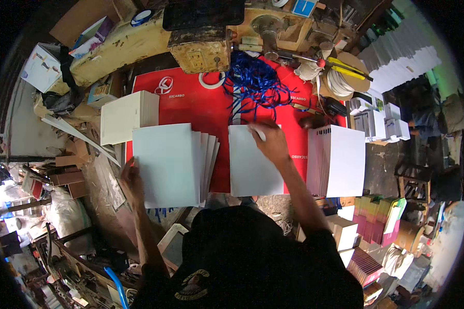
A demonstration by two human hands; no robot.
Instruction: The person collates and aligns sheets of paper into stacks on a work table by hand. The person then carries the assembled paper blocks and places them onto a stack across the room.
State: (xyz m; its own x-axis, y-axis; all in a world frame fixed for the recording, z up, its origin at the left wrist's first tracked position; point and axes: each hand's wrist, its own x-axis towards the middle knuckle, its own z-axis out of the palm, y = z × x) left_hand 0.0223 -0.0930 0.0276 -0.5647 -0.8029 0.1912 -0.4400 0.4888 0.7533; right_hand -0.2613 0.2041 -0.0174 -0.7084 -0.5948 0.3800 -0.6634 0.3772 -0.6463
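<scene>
On the red-topped desk, a white pile stands left of centre, with the left hand at its left edge, fingers curled, whether gripping one cannot tell. The white sheet lies mid-frame, long axis up-down, directly under the right hand, the nearer one. At upper left, the white box hides its contents; smallest, a white piece is clamped in the right hand.

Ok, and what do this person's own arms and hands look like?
The left hand and right hand show no gloves; no watch is visible. The forearms are bare below the short black sleeves of a black shirt, which bears a yellowish emblem.
</scene>
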